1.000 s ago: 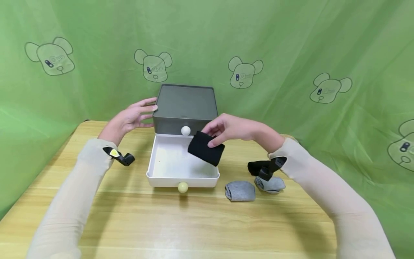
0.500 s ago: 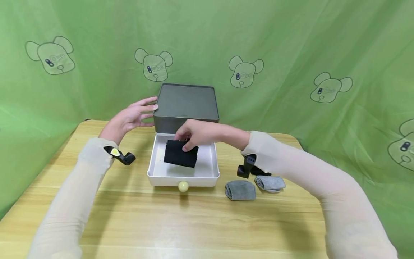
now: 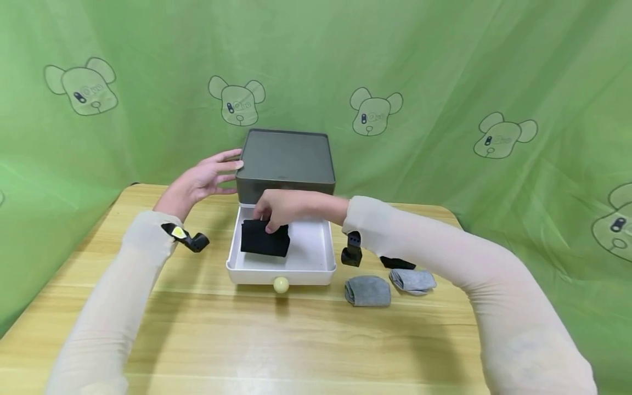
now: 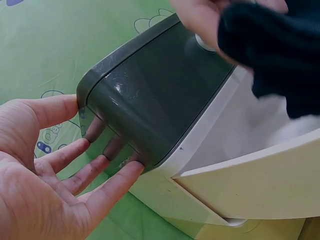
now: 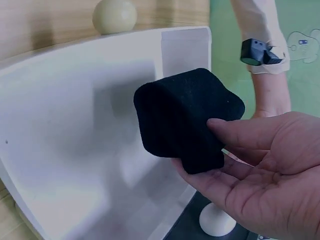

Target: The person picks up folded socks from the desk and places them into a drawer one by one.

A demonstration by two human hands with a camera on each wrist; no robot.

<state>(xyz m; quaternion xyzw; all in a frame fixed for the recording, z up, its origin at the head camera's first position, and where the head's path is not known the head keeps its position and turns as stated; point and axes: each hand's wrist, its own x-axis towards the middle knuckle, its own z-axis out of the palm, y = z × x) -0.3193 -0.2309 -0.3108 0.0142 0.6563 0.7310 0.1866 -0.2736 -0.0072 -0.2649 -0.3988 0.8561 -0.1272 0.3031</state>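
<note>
My right hand (image 3: 283,208) pinches a folded black cloth (image 3: 265,241), thick and sock-like, between thumb and fingers. It is over the left part of a white drawer (image 3: 312,249) that is pulled out. In the right wrist view the cloth (image 5: 187,117) casts a shadow on the drawer floor; whether its lower edge touches I cannot tell. My left hand (image 3: 204,178) has its fingers spread, their tips on the left side of the dark grey drawer box (image 3: 286,156). The left wrist view shows those fingertips (image 4: 132,169) against the box's glossy side.
Two folded grey cloths (image 3: 367,291) (image 3: 412,281) lie on the wooden table (image 3: 276,345), right of the drawer. Behind them another black cloth (image 3: 397,263) is partly hidden by my right sleeve. A pale yellow knob (image 3: 281,285) sticks out from the drawer front. A green curtain (image 3: 306,49) hangs behind.
My right hand has carried the black cloth leftward and lower, from the drawer's right side to its left part. My left hand stays against the box.
</note>
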